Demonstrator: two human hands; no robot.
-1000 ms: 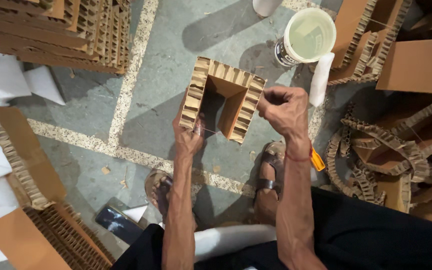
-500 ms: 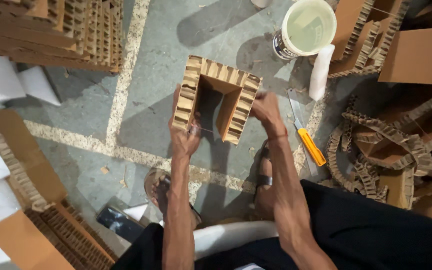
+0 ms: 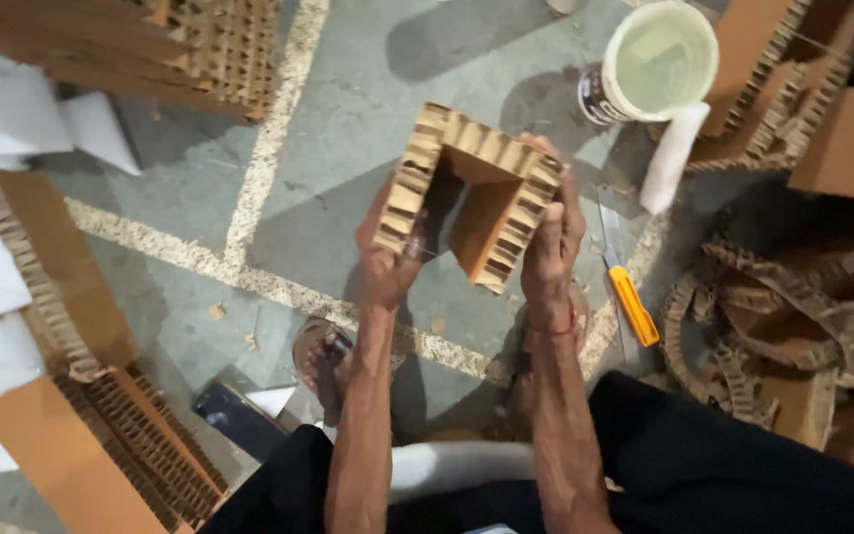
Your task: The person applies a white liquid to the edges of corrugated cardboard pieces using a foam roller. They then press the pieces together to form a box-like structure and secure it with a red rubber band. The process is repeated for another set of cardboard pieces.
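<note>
Both grips clamp the U-shaped honeycomb cardboard piece (image 3: 467, 193): my left hand (image 3: 387, 262) on its left leg, my right hand (image 3: 551, 237) on its right. It hangs above the floor (image 3: 328, 129), near the glue bucket (image 3: 656, 61), with the orange-handled knife (image 3: 630, 302) just right of it.

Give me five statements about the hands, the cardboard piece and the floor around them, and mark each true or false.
1. Both hands hold the U-shaped honeycomb cardboard piece, the left hand on one leg and the right hand on the other. True.
2. The yellow-handled utility knife is in the right hand. False: it lies on the floor beside the right forearm.
3. The round tub holds a pale liquid and stands on the floor beyond the cardboard piece. True.
4. The white roller lies inside the tub. False: it lies on the floor next to it.
5. The cardboard piece rests flat on the floor. False: it is held up in the air.
</note>
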